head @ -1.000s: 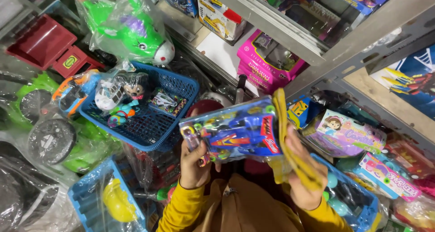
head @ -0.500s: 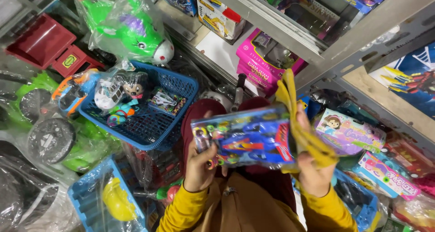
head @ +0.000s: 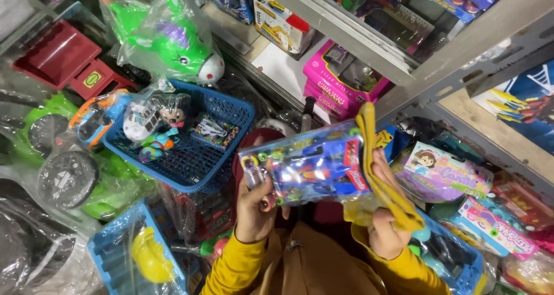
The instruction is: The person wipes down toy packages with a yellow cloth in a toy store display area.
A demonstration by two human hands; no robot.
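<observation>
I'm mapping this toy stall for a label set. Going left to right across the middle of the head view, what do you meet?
Green ride-on toy → blue basket → left hand → packaged blue toy car → yellow cloth → right hand → pastel doll packet.

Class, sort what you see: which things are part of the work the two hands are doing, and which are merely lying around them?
In hand:
- left hand, holding the packaged toy car
- right hand, holding the yellow cloth against the pack

Lying about:
- blue basket of small toys
- green bagged toy animal
- pink boxes under the shelf
- grey shelf
</observation>
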